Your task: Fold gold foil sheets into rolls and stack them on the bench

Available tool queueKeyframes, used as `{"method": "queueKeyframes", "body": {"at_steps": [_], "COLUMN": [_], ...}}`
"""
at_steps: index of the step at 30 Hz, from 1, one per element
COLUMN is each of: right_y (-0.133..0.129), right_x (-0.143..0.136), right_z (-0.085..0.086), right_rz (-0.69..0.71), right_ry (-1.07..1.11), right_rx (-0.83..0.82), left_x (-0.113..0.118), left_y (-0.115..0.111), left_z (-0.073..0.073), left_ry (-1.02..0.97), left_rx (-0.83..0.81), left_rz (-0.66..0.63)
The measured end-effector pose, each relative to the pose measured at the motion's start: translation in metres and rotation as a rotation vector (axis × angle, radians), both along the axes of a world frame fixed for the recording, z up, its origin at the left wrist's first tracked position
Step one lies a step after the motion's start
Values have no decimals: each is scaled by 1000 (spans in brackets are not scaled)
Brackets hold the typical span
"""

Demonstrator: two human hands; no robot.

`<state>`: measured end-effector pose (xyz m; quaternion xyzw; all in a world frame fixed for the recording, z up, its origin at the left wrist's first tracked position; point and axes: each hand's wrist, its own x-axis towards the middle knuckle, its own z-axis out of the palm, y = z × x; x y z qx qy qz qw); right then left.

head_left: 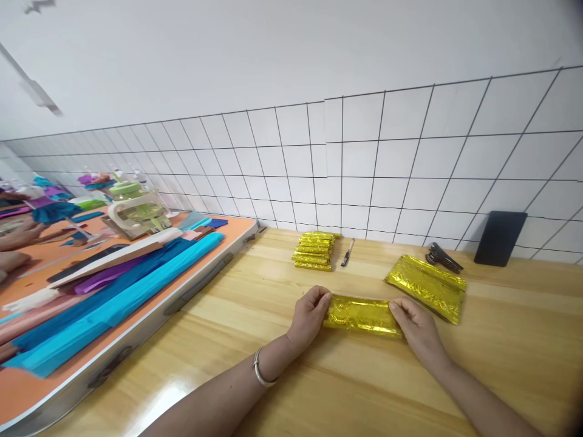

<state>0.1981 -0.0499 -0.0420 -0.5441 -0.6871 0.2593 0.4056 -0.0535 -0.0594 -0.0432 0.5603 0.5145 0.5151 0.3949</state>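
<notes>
A shiny gold foil sheet (pixel 362 314), folded into a long flat strip, is stretched between my two hands just over the wooden table. My left hand (pixel 312 315) pinches its left end between thumb and fingers; a silver bangle circles that wrist. At the other end, my right hand (pixel 412 325) grips the foil with the thumb on top. Beyond my right hand lies a flat stack of gold foil sheets (pixel 428 288). Farther back, a pile of narrow gold foil rolls (pixel 314 250) rests on the table.
Near the tiled wall lie a pen (pixel 348 252), a black stapler-like tool (pixel 443 257) and a dark phone-like slab (pixel 500 238) leaning upright. To the left, an orange table (pixel 241 227) bears coloured paper rolls (pixel 136 291) and a green-lidded jug (pixel 136 209). Another person's hand (pixel 20 233) shows there.
</notes>
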Motion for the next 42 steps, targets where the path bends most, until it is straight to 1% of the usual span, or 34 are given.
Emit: {"method": "queueKeyframes", "body": {"at_steps": [2, 4, 6, 9, 12, 17, 19, 20, 22, 24, 25, 27, 29, 33, 35, 39, 42], "right_y": [4, 8, 11, 15, 15, 14, 15, 15, 16, 16, 16, 16, 16, 15, 15, 15, 15], "right_x": [2, 4, 6, 7, 5, 2, 2, 2, 2, 3, 3, 3, 2, 2, 2, 2, 3], "right_z": [-3, -5, -7, -10, -11, -10, -10, -11, -13, -15, -15, -16, -17, -15, -14, -15, -17], "right_rz": [18, 52, 73, 62, 33, 15, 6, 3, -1, -5, -9, -19, -27, -36, -33, -26, -19], "right_ry": [-156, -309, -436, -569, -653, -732, -740, -741, -741, -741, -742, -744, -746, -745, -737, -708, -692], "right_rx": [65, 129, 175, 228, 250, 249, 259, 265, 272, 268, 263, 255, 250, 245, 243, 250, 258], "left_x": [-3, -6, -8, -10, -9, -4, -2, -2, -2, -3, -4, -5, -4, 9, 16, 22, 20], "left_y": [2, 5, 9, 14, 17, 14, 11, 10, 9, 9, 10, 10, 8, -2, -8, -14, -13], "left_z": [-1, -3, -5, -7, -6, 0, 5, 8, 14, 20, 21, 22, 21, 15, 13, 9, 3], "left_ry": [215, 463, 651, 775, 886, 1029, 1116, 1172, 1264, 1272, 1256, 1223, 1214, 1267, 1294, 1300, 1215], "left_rx": [44, 81, 99, 113, 142, 187, 258, 316, 446, 524, 537, 533, 497, 371, 353, 342, 364], "left_rz": [27, 24, 8, -10, -17, -28, -102, -172, -352, -500, -547, -588, -554, -368, -310, -278, -308]}}
